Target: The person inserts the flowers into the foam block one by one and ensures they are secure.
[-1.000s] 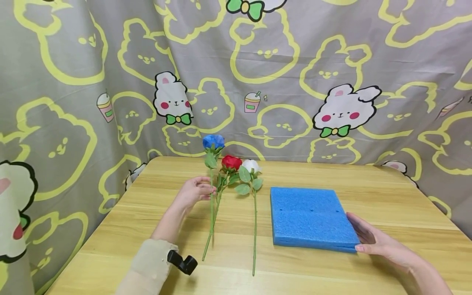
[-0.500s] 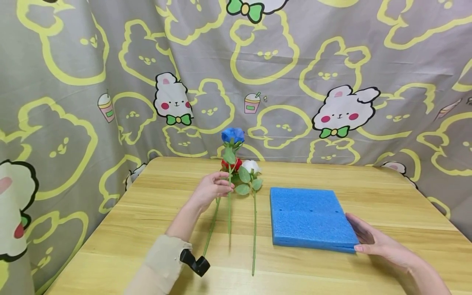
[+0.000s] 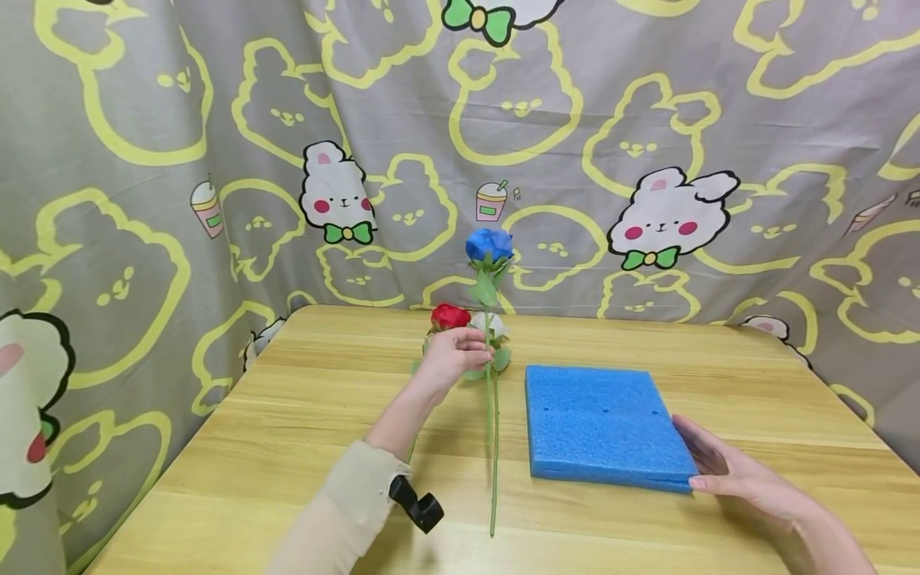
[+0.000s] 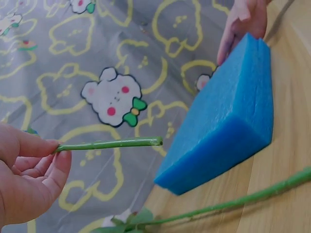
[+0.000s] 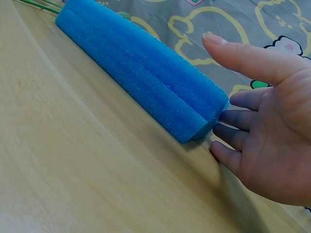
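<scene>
My left hand [image 3: 451, 358] pinches the green stem [image 4: 112, 144] of a blue rose [image 3: 489, 245] between thumb and fingers. The rose stands upright over the table, its bloom highest, and its cut stem end points toward the foam in the left wrist view. Behind the hand lie a red rose [image 3: 450, 316] and a white rose [image 3: 497, 326], both partly covered. At the right, a flat blue foam block [image 3: 604, 423] with a row of small holes on top rests on the table. Fingertips of my right hand [image 5: 272, 121] touch its end, fingers loosely extended and thumb raised.
The wooden table [image 3: 287, 415] runs back to a grey cartoon-print curtain [image 3: 546, 96]. A black wrist mount [image 3: 417, 505] sticks out from the left sleeve, low over the table. The white rose's stem [image 4: 233, 203] lies lengthwise left of the foam.
My left hand has carried the blue rose rightward and a little up, from left of the red rose to in front of the white one. The right hand and foam block have stayed put.
</scene>
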{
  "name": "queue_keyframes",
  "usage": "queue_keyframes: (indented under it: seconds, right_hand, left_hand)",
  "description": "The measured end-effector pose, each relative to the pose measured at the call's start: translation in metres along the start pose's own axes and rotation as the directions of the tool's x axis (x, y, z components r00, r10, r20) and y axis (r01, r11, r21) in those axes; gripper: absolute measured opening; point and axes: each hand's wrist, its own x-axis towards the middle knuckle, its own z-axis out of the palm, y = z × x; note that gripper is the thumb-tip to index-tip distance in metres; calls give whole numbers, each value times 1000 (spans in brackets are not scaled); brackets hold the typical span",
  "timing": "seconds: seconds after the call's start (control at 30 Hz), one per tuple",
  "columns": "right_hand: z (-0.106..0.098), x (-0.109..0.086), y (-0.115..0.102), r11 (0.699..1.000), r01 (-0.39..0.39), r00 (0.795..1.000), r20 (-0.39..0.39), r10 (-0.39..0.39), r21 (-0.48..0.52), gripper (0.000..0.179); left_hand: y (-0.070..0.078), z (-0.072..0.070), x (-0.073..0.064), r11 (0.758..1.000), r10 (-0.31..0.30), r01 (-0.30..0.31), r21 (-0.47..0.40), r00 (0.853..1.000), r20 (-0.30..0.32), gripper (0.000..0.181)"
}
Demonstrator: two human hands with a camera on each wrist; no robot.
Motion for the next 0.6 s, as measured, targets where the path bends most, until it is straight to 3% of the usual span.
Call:
queue_keyframes:
  seconds: [0.33,0.6]
  right_hand:
    - [0,0,-2,1000,-17,1000,7,17,12,76]
    - [0,-1,-3,1000,-6,1000,11,5,16,74]
  left_hand:
    - [5,36,11,999,35,-35,-1,998,49,21]
    - [13,61,17,998,64,-65,5,994,93,22]
